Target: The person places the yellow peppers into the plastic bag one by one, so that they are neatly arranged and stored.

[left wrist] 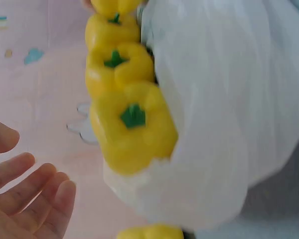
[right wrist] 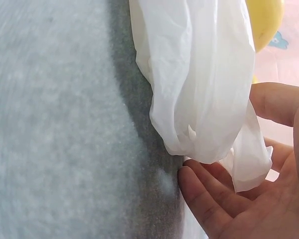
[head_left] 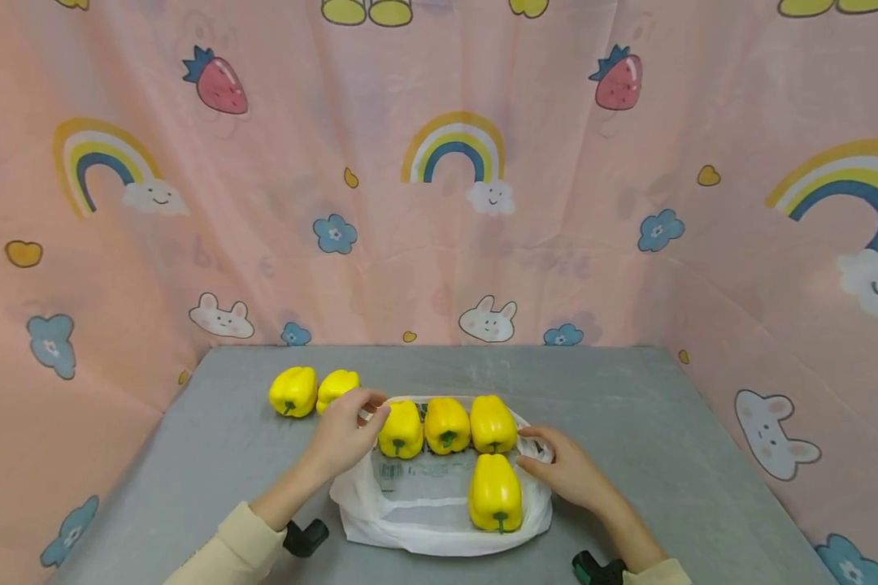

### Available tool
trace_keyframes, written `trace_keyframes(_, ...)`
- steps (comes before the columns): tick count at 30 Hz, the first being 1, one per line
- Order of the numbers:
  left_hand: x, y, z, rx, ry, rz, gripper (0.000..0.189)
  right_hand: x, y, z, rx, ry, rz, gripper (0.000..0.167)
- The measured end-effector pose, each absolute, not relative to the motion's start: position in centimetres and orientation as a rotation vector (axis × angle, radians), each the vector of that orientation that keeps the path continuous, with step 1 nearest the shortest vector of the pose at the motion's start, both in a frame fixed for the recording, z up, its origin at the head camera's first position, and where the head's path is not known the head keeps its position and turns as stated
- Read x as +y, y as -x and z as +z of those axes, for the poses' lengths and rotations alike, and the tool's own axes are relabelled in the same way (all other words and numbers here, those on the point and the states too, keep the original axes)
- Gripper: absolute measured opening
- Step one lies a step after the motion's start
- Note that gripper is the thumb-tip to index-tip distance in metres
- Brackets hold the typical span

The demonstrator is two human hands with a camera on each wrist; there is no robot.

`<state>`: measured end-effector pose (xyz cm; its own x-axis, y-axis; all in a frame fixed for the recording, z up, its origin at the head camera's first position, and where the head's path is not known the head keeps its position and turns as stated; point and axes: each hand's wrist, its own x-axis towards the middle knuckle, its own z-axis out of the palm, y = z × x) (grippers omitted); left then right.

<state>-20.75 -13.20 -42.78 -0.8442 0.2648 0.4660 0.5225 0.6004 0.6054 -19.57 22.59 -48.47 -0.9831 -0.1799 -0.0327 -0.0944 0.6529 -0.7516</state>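
Note:
A white plastic bag [head_left: 439,536] lies spread on the table with several yellow bell peppers on it. Three of them, such as the middle pepper [head_left: 447,425], stand in a row along its far side, and one more pepper [head_left: 495,493] sits nearer at the right. My left hand [head_left: 347,435] is held by the row's left end; in the left wrist view its fingers [left wrist: 40,186] are relaxed and apart from the left-end pepper [left wrist: 133,129]. At the bag's right edge, my right hand [head_left: 567,467] has its fingers loosely spread around the crumpled plastic [right wrist: 251,159], thumb apart from the other fingers.
Two more yellow bell peppers, a left one [head_left: 293,392] and a right one [head_left: 338,390], lie on the grey table [head_left: 615,382] left of the bag, the right one partly behind my left hand. A pink patterned cloth [head_left: 541,244] hangs behind and at both sides.

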Motion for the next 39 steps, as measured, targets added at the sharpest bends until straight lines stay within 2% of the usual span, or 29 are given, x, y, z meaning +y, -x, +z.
trace_keyframes(23,-17.9,25.8,-44.2,-2.526,0.287,-1.042,0.030,22.5,19.4,-48.4,2.766,0.225,-1.248,0.051)
trace_keyframes(39,-18.6,27.6,-46.1,-2.674,0.200,-0.984,0.041,22.6,19.3,-48.3,2.771,0.223,-1.239,0.050)
